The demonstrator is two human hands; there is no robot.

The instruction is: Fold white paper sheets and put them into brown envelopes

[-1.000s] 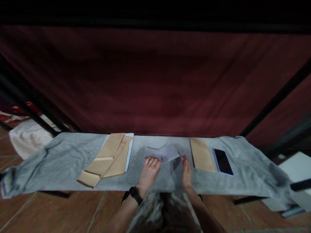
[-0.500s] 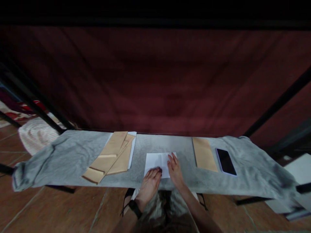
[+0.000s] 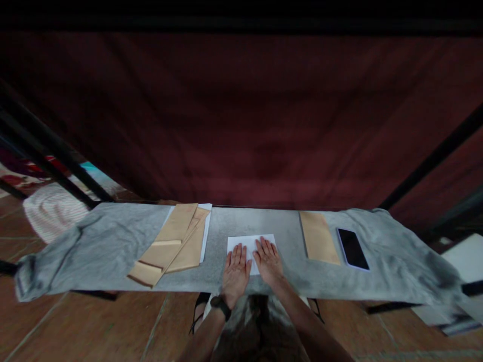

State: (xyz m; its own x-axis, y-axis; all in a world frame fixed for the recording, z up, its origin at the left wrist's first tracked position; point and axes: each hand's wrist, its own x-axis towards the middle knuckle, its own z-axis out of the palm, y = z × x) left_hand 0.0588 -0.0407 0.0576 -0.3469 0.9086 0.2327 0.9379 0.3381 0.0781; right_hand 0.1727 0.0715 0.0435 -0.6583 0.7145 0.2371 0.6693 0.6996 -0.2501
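A white sheet of paper (image 3: 250, 242) with a faint crease lies on the grey cloth in front of me. My left hand (image 3: 236, 271) rests flat on its left part, fingers stretched away from me, a dark watch on the wrist. On the right part lies my right hand (image 3: 268, 261), also flat with fingers spread a little. Both palms cover the paper's near side. To the left, several brown paper envelopes (image 3: 184, 256) overlap on white sheets (image 3: 206, 236). One more brown envelope (image 3: 320, 239) lies right of my hands.
A phone (image 3: 353, 249) with a pale purple edge lies beyond the right envelope. Grey cloth (image 3: 113, 241) covers the narrow table, bunched at both ends. Dark red fabric (image 3: 264, 125) hangs behind, between black metal bars (image 3: 433, 156). A striped cloth (image 3: 55, 211) hangs at far left.
My left hand has turned and flattened, its fingers now pointing forward on the paper. My right hand has settled flat, shifting slightly. The envelopes and phone stay in place.
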